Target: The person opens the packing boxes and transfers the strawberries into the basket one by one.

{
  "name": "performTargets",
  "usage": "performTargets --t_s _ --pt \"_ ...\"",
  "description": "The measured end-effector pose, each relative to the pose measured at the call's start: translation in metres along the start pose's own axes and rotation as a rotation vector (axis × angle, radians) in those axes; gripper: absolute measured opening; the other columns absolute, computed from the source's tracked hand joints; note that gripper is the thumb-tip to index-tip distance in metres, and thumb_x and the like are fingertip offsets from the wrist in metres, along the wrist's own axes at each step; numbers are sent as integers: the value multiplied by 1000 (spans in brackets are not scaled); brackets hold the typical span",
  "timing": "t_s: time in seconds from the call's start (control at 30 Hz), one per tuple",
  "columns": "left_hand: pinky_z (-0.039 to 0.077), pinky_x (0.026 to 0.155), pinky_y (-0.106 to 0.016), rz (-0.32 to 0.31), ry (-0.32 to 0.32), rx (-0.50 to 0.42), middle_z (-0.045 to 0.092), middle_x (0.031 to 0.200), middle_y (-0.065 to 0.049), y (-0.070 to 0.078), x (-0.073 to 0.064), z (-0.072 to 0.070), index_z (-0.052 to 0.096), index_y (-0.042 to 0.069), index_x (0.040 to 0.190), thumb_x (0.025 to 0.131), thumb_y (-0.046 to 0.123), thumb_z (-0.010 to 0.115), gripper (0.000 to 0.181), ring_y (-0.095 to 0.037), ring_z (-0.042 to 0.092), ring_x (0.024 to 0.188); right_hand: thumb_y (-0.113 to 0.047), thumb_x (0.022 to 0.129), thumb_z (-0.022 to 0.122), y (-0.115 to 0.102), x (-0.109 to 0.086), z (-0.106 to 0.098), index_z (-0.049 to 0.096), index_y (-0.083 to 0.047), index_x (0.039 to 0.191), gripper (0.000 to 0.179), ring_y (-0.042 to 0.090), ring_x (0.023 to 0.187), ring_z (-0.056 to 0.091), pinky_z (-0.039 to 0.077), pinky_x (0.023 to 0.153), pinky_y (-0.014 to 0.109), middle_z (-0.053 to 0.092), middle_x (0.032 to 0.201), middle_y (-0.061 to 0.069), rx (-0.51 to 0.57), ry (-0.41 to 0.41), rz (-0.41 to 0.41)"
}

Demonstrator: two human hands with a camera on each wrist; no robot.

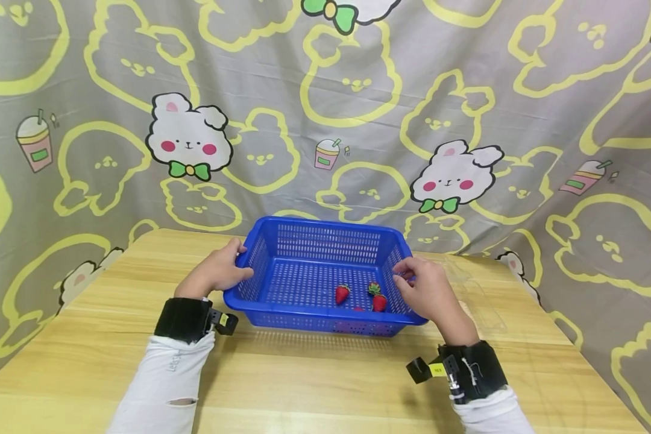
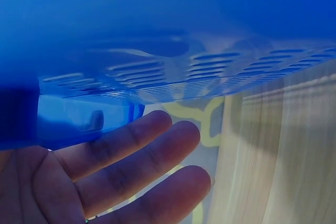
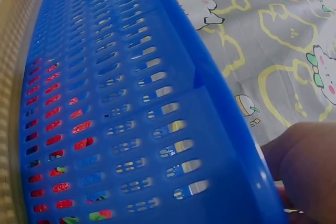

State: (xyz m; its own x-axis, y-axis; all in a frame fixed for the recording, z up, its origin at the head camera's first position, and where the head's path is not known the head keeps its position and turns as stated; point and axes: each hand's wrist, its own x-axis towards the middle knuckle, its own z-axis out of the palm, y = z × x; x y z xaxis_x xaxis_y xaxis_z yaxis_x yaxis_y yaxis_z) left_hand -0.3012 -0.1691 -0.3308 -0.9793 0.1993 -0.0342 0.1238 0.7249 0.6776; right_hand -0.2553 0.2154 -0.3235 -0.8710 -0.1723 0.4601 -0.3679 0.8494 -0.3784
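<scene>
A blue plastic basket point(image 1: 325, 310) with slotted walls is between my two hands above the wooden table. Several strawberries point(image 1: 342, 294) with green tops lie in its right front part; in the right wrist view, red strawberries point(image 3: 81, 127) show through the slots. My left hand point(image 1: 219, 269) holds the left rim, thumb over the edge. Seen from the left wrist, its fingers point(image 2: 142, 161) reach out under the basket's rim. My right hand point(image 1: 425, 289) grips the right rim, its fingertips over the inner side; the right wrist view shows only part of that hand point(image 3: 307, 166) beyond the rim.
A clear plastic container point(image 1: 485, 307) stands on the wooden table point(image 1: 304, 386) to the right, partly behind my right hand. A grey curtain point(image 1: 282, 78) with bunny and cup prints hangs close behind the table and along both sides.
</scene>
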Motion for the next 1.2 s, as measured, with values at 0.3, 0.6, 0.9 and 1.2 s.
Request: performTargets --t_s 0.3,0.6,0.9,1.2 --pt "53 84 -54 1 -1 1 50 127 -33 3 0 1 38 -1 125 93 15 58 40 -42 59 105 -10 88 69 1 -1 -2 67 -2 94 10 25 80 63 57 72 43 66 88 10 -6 -19 23" --pt "55 80 -50 7 7 37 52 125 -33 5 0 2 39 -2 126 93 15 59 42 -40 62 100 -12 89 68 8 -4 -4 67 -3 92 9 22 75 61 57 69 41 65 83 8 -11 14 22" --pt "46 91 -60 13 102 68 49 130 -32 13 -3 -3 37 -3 133 92 19 63 54 -48 51 115 -15 91 67 10 -4 -8 66 -5 91 10 21 71 57 55 66 38 63 78 6 -16 24 51" --pt "48 67 -41 264 524 43 62 83 -15 29 -7 2 57 1 97 98 19 54 19 -30 57 76 -19 95 62 7 -7 -13 64 -5 82 20 20 60 48 42 53 31 53 64 2 -17 121 15"
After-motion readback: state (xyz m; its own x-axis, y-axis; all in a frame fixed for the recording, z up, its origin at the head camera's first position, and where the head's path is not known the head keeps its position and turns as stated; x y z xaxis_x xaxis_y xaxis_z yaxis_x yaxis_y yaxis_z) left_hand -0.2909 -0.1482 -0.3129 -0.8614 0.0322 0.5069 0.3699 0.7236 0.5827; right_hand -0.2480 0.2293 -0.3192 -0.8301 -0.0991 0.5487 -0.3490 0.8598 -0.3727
